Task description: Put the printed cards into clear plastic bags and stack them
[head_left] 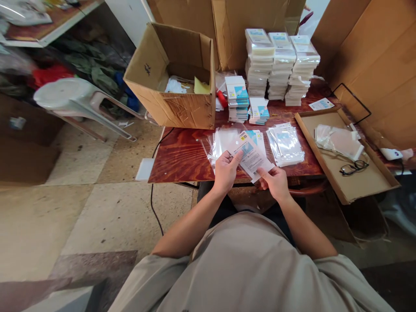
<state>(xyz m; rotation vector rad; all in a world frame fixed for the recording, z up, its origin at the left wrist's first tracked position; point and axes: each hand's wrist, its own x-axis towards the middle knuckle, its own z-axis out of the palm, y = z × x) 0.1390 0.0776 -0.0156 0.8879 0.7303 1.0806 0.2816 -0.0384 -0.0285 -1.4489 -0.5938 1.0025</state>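
Note:
Between my two hands, over the table's front edge, is a printed card (pixel 249 155) with small text, a blue picture and a yellow mark. My left hand (pixel 226 171) pinches its left side, thumb on top. The lower right corner is gripped by my right hand (pixel 274 182). Whether a clear sleeve surrounds the card I cannot tell. Just beyond it lie clear plastic bags (pixel 222 142) and a few blue-and-white cards (pixel 258 138), partly covered by the held card. To the right is a pile of bagged cards (pixel 286 145).
Card stacks (pixel 237 99) stand behind, near tall stacks of bagged cards (pixel 258 65). An open cardboard box (pixel 182 110) is at the back left. A shallow cardboard tray (pixel 360 186) at right holds eyeglasses (pixel 354 167) and plastic bags. A white stool (pixel 61 93) stands left. Someone's hand (pixel 407 157) shows at far right.

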